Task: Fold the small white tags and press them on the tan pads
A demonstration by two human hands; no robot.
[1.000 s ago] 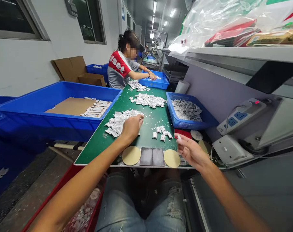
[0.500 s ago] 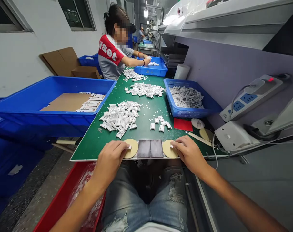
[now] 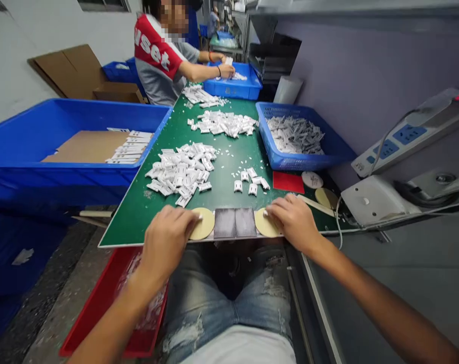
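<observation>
My left hand (image 3: 169, 233) is closed in a pinch on a small white plastic part (image 3: 200, 217), held against the left round yellowish sanding disc (image 3: 204, 228) at the table's front edge. On the other side, my right hand (image 3: 292, 220) pinches a second white plastic part (image 3: 266, 213) over the right sanding disc (image 3: 265, 227). Most of each part is hidden by my fingers. Two dark grey rectangular pads (image 3: 235, 223) lie side by side between the discs. Beyond my left hand is a heap of white plastic parts (image 3: 182, 172); several loose ones (image 3: 252, 182) lie nearer my right hand.
A blue basket (image 3: 309, 163) of parts stands at right, beside a red square sheet (image 3: 288, 182) and a power strip (image 3: 411, 131). To the left is a large blue bin (image 3: 62, 171). A red bin (image 3: 108, 303) sits below. A co-worker (image 3: 165, 60) handles parts at the far end.
The camera view has tilted downward, so the scene sits higher in the picture. Both hands stay at the discs, still pinching the white parts.
</observation>
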